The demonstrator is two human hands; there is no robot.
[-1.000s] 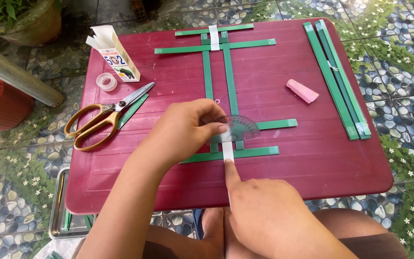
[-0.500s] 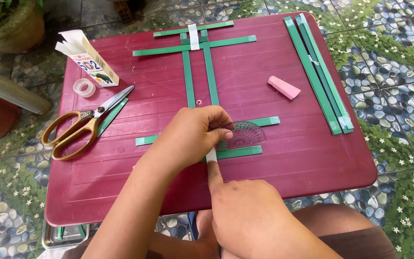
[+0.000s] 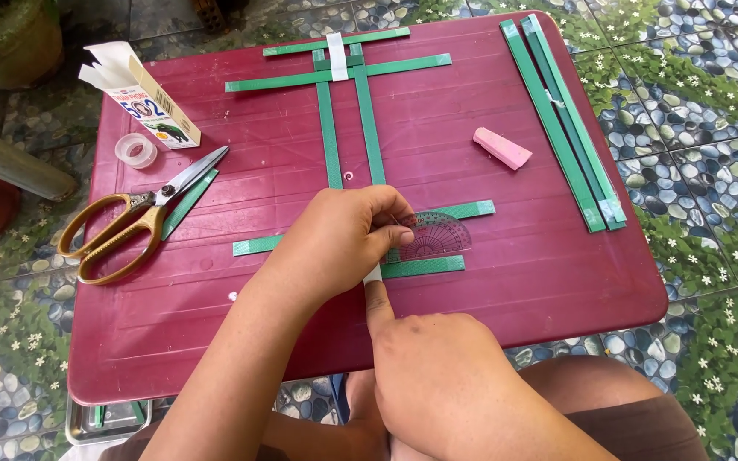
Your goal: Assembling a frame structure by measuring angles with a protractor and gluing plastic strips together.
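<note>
Pressing my left hand on the green strips at the table's near middle, fingers curled beside the protractor, I hold white tape down with my right hand's forefinger (other fingers folded). Scissors lie far left.

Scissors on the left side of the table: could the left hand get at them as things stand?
Probably yes: the scissors lie in the open, with bare table between them and the left hand, which presses the green strips.
</note>
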